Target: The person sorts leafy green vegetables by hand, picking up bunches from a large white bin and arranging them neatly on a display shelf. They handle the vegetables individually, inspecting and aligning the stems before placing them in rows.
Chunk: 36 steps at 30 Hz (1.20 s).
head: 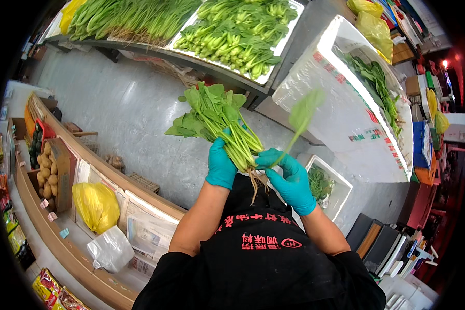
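Note:
In a teal glove, my left hand (221,164) grips a bunch of spinach (228,124) around its stems. The green leaves point up and to the left, while thin brown roots (254,186) hang down in front of my black apron (255,267). My right hand (290,180), gloved the same way, is at the root end of the bunch. Between its thumb and fingers it pinches the stalk of a single spinach leaf (304,110), which is blurred and stands out to the upper right, apart from the bunch's leaves.
A tall white foam box (341,128) holding leafy greens (379,83) stands at the right. Below it, a smaller foam box (343,195) contains green scraps. Bok choy (236,37) fills a white tray on the dark bench ahead. Wooden shelving with potatoes (47,172) and a yellow bag (97,207) runs along the left.

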Each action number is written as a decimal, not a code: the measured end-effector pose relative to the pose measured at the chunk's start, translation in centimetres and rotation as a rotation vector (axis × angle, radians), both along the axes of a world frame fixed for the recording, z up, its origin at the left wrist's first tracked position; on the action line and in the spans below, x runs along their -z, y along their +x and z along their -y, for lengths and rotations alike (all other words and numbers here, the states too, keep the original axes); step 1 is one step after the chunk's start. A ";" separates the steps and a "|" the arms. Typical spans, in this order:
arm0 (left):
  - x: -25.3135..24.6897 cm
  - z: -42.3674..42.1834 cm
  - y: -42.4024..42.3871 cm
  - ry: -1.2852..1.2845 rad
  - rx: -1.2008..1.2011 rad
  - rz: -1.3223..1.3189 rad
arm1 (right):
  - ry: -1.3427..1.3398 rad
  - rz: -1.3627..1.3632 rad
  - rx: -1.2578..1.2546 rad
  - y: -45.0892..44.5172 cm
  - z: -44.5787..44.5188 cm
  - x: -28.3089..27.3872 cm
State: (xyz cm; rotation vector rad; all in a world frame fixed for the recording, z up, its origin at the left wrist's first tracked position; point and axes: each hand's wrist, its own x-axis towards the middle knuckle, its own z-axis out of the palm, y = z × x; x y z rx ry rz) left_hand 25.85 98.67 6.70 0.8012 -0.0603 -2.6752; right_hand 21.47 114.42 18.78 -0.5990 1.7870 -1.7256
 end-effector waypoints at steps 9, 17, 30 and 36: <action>-0.6 -2.1 -3.2 -0.069 0.013 -0.017 | 0.286 -0.586 -0.026 0.0 -10.1 -0.3; -1.8 -3.9 -3.8 -0.113 0.055 -0.178 | 1.494 -0.447 0.379 1.7 -38.3 13.6; -4.3 -6.1 -4.5 -0.332 -0.020 -0.093 | 0.522 -1.093 -0.052 -2.7 -3.6 -3.2; -5.1 -5.0 -3.9 -0.402 -0.091 -0.088 | 0.576 -1.102 -0.049 -2.6 -1.1 -1.7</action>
